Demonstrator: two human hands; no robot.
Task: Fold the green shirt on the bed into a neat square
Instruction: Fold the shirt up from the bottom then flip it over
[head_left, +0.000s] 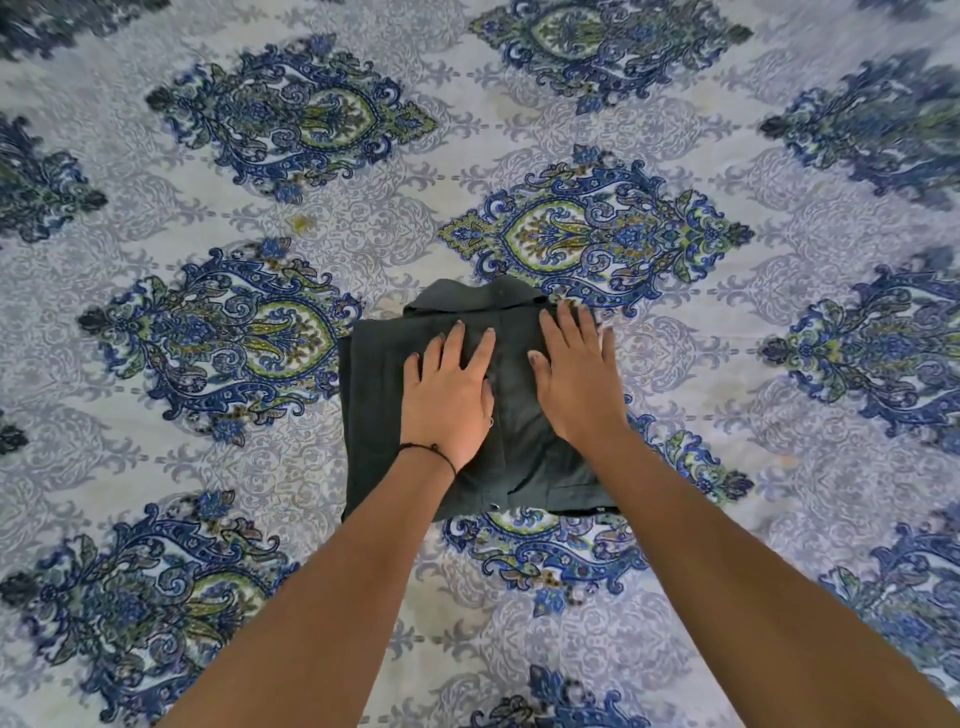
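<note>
The dark green shirt (374, 415) lies on the bed as a compact, roughly square bundle, its collar sticking out at the far edge. My left hand (449, 395) rests flat on the middle of the bundle, fingers spread. Beside it, my right hand (574, 371) lies flat on the right part of the shirt, fingertips reaching the far right corner. Neither hand grips any cloth. A snap button shows at the near edge of the shirt.
The bed (675, 364) is covered by a pale sheet with large blue and green paisley medallions, and it fills the whole view around the shirt. A thin dark band circles my left wrist.
</note>
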